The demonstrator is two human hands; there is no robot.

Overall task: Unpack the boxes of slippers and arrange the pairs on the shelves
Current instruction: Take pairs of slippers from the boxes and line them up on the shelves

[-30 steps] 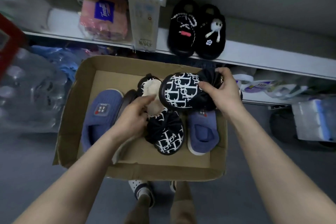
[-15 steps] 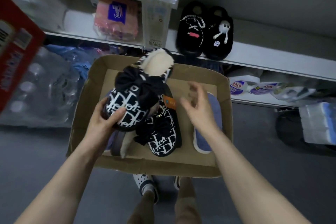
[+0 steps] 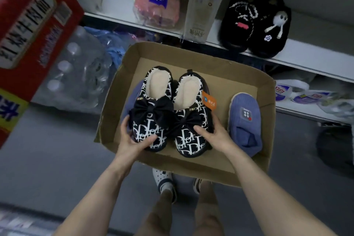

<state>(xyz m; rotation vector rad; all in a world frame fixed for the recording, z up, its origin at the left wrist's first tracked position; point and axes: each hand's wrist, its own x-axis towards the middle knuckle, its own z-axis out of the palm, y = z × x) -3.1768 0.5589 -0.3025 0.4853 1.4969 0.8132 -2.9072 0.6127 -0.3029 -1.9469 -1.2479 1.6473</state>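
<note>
Head view: left hand and right hand each grip one toe of the black-and-white patterned bow slippers, side by side in the brown cardboard box. Toe-only holds may let one tip and fall.

Black-and-white bow slippers (cream lining) side by side over the cardboard box; blue slipper beside them.

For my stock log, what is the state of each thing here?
Box: open.
Patterned pair: side by side, toes held.
Left grip: holds one patterned slipper.
Right grip: holds the other.
Blue slipper: lies in the box, untouched.
Black pair: stands on the shelf.
</note>
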